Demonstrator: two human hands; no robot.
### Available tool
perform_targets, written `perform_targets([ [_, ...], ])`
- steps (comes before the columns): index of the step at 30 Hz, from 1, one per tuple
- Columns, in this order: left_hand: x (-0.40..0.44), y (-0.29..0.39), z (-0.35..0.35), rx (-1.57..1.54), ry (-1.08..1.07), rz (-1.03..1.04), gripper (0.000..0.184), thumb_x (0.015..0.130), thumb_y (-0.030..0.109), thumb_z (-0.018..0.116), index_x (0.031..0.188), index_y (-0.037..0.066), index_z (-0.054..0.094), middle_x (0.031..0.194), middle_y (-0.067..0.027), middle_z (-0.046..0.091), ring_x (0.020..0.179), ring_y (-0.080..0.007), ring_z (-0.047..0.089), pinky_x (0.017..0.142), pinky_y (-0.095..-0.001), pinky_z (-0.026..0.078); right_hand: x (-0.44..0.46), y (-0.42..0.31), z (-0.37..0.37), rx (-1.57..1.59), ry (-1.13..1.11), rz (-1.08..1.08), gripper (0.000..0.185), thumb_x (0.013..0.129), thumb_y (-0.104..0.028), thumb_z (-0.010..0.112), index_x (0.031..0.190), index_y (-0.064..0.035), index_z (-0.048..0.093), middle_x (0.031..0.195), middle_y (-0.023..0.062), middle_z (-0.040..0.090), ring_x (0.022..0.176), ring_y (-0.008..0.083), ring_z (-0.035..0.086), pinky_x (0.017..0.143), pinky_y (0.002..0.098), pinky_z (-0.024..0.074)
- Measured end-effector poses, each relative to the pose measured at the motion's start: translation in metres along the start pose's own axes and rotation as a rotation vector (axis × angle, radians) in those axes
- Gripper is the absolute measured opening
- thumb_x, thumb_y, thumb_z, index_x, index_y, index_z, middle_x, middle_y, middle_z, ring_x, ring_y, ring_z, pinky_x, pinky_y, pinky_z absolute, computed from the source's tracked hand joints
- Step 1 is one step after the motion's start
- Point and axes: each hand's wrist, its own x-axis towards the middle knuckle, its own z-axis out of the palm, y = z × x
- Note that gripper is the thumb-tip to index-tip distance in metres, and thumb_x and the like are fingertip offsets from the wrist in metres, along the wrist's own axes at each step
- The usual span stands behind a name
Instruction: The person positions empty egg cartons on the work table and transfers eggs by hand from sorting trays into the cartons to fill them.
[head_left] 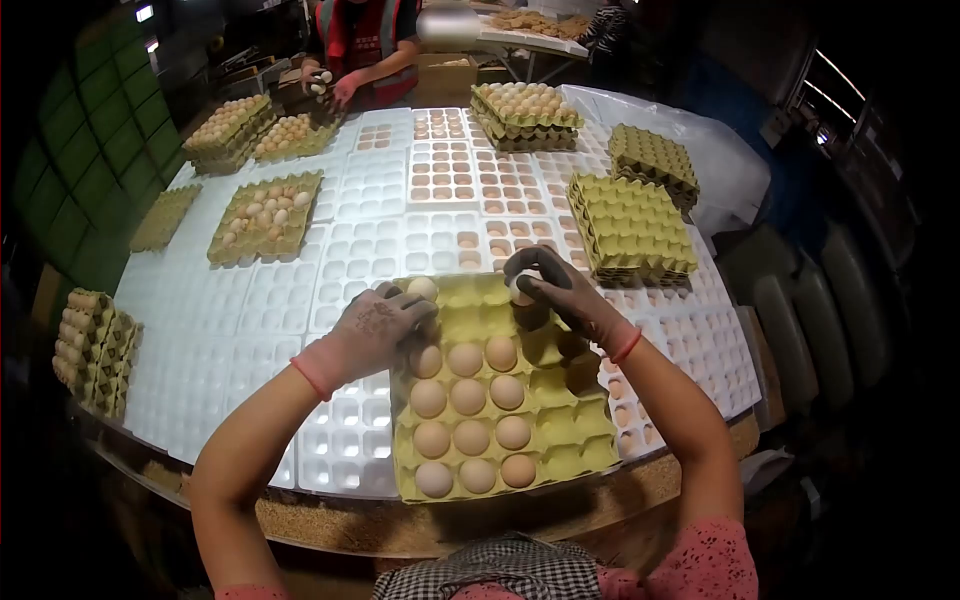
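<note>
A yellow-green egg tray (560,425) lies in front of me, its left columns filled with several eggs (470,397) and its right cups bare. My right hand (568,295), in a grey-palmed glove, pinches a pale egg (520,290) between thumb and fingers above the tray's far right part. My left hand (372,330), gloved too, reaches over the tray's far left edge with its fingers curled down. Beside those fingertips a whitish egg (422,289) sits at the far left corner. Whatever is under the left fingers is hidden.
White moulded trays (360,260) cover the table, some cups on the right holding eggs. Stacked egg trays stand at right (635,230), far right (652,165), back (525,115) and left edge (95,350). Across the table, a person in a red vest (370,50) handles eggs.
</note>
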Motion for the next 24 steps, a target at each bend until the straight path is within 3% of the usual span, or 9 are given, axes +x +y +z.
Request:
perform_targets([
  [4,0.008,-0.005,0.0,-0.105,0.01,0.002,0.046,0.085,0.016,0.067,0.13,0.012,0.056,0.122,-0.012,0.062,0.106,-0.0327,0.057,0.094,-0.0432,0.048,-0.017,-0.022,0.023,-1.139,-0.425,0.17,0.061,0.078,-0.038,0.078,0.124,-0.0054,0.056,0.115,0.018,0.063,0.107,0.0352,0.062,0.093,0.0413,0.0494],
  [7,-0.005,-0.017,-0.007,-1.344,0.225,-0.283,0.038,0.094,0.007,0.059,0.132,0.007,0.053,0.125,-0.0047,0.058,0.117,-0.0172,0.055,0.1,-0.0329,0.048,-0.024,-0.011,0.002,-0.78,-0.242,0.121,0.058,0.08,-0.033,0.077,0.127,-0.0062,0.055,0.109,0.0132,0.066,0.107,0.029,0.064,0.096,0.0388,0.0487],
  [9,-0.015,-0.012,-0.03,-1.533,0.461,-0.307,0.032,0.095,0.006,0.055,0.127,0.004,0.055,0.127,-0.0076,0.056,0.113,-0.0173,0.057,0.093,-0.0339,0.052,-0.022,-0.005,-0.016,-0.044,-0.147,0.213,0.051,0.086,-0.021,0.07,0.132,-0.0068,0.052,0.126,0.008,0.059,0.11,0.0172,0.06,0.1,0.0339,0.0464],
  [10,-0.015,-0.028,-0.025,-0.88,0.47,-0.119,0.028,0.094,0.009,0.057,0.122,0.003,0.059,0.125,-0.006,0.056,0.112,-0.0189,0.058,0.085,-0.0344,0.055,-0.016,-0.001,-0.017,-0.163,-0.165,0.049,0.053,0.086,-0.025,0.07,0.133,-0.0086,0.052,0.127,0.01,0.057,0.111,0.0195,0.06,0.099,0.0342,0.047],
  [13,0.021,-0.007,-0.036,-0.373,0.135,-0.392,0.044,0.084,0.018,0.072,0.125,0.009,0.06,0.119,-0.0095,0.06,0.093,-0.0236,0.065,0.078,-0.0322,0.056,-0.001,-0.043,0.024,-0.978,-0.305,-0.071,0.054,0.087,-0.04,0.068,0.132,-0.0142,0.053,0.124,0.0159,0.056,0.104,0.0284,0.065,0.091,0.0369,0.0513],
  [15,0.031,-0.003,-0.02,0.064,-0.005,-0.192,0.05,0.083,0.034,0.072,0.129,0.016,0.058,0.125,-0.0112,0.059,0.09,-0.0313,0.067,0.081,-0.0412,0.055,0.004,-0.029,0.059,-1.287,-0.518,-0.038,0.048,0.086,-0.052,0.065,0.115,-0.0144,0.063,0.131,0.0224,0.052,0.094,0.0294,0.068,0.069,0.0423,0.0544],
  [17,0.042,-0.001,-0.014,0.095,-0.183,-0.257,0.052,0.081,0.033,0.073,0.128,0.017,0.059,0.126,-0.009,0.06,0.093,-0.0308,0.067,0.082,-0.0401,0.054,0.008,-0.026,0.064,-1.305,-0.574,-0.081,0.048,0.086,-0.052,0.064,0.117,-0.0146,0.063,0.133,0.0219,0.05,0.095,0.0333,0.067,0.076,0.0448,0.0544],
  [20,0.03,-0.024,-0.015,-0.067,0.056,-0.173,0.048,0.079,0.027,0.075,0.124,0.016,0.062,0.117,-0.0055,0.066,0.085,-0.0284,0.068,0.078,-0.0383,0.055,0.023,-0.024,0.026,-0.912,-0.534,-0.059,0.047,0.087,-0.049,0.064,0.119,-0.0137,0.063,0.132,0.0187,0.052,0.098,0.0361,0.066,0.083,0.0457,0.0529],
  [24,0.047,-0.086,-0.021,-0.625,0.342,-0.367,0.05,0.08,0.003,0.073,0.128,0.005,0.06,0.107,-0.0062,0.069,0.065,-0.0055,0.06,0.059,-0.0221,0.05,0.112,0.014,-0.021,-0.591,-0.191,-0.042,0.048,0.088,-0.048,0.064,0.119,-0.0113,0.063,0.121,0.0121,0.059,0.102,0.0309,0.064,0.09,0.0438,0.0501],
])
